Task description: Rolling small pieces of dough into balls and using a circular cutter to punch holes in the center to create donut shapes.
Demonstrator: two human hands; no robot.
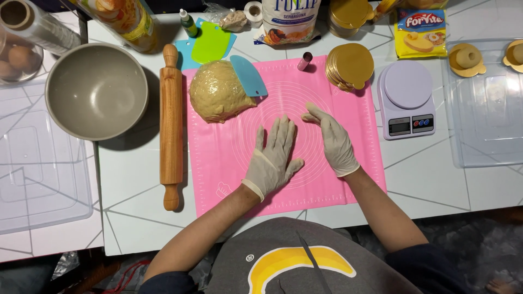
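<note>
Resting flat, the gloved left hand (272,158) lies palm down with fingers spread on the pink silicone baking mat (229,163), holding nothing. Gloved right hand (333,140) sits just beside it on the mat, fingers extended and together, tilted on edge, also empty. Round lump of pale yellow dough (218,92) lies on the mat's upper left part, up and left of the left hand, near but apart from both hands. Teal plastic scraper (248,76) leans against the dough's right side. Wooden rolling pin (171,128) lies lengthwise on the white surface (131,179) just left of the mat. Stack of gold round boards (350,66) overlaps the mat's upper right corner; grey bowl (96,91) far left.
</note>
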